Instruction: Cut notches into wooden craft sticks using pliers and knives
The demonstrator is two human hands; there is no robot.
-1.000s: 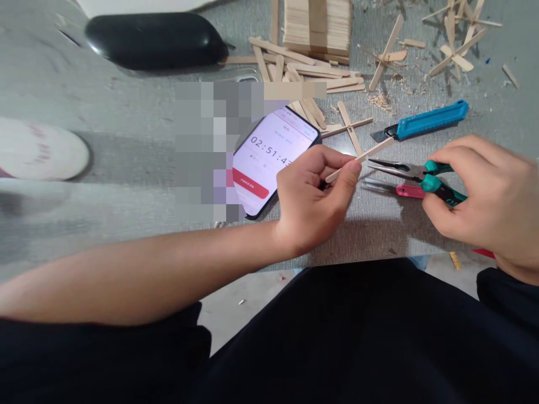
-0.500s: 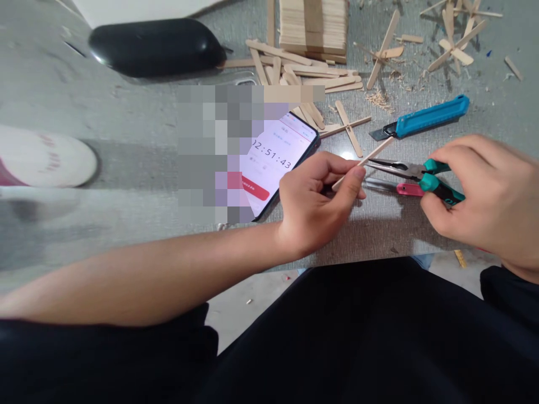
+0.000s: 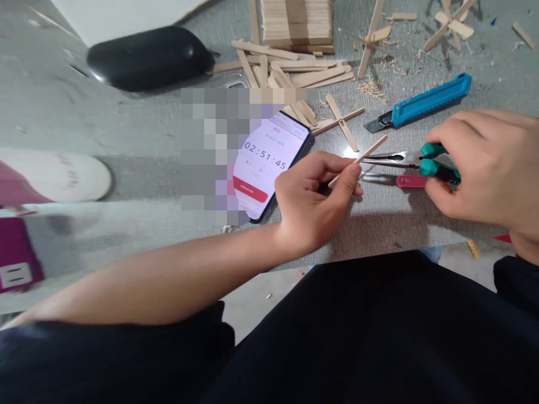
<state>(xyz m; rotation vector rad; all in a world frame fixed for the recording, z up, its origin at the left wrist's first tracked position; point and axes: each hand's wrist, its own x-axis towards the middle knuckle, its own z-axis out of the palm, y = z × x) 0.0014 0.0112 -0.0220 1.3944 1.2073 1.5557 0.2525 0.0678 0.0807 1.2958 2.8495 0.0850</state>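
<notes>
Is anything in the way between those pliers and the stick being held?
Nothing visible: the pliers in the right hand end close beside the wooden stick pinched in the left hand, though whether they touch is unclear. The blue cutter lies off that path.

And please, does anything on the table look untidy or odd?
Yes. Wood shavings lie scattered near the blue cutter, which looks untidy. The cutter's blade is out although no hand holds it, close to the pliers; this seems a little unsafe.

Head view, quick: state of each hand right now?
Left hand: closed, holding a thin wooden stick.
Right hand: closed around the handles of the pliers.
</notes>
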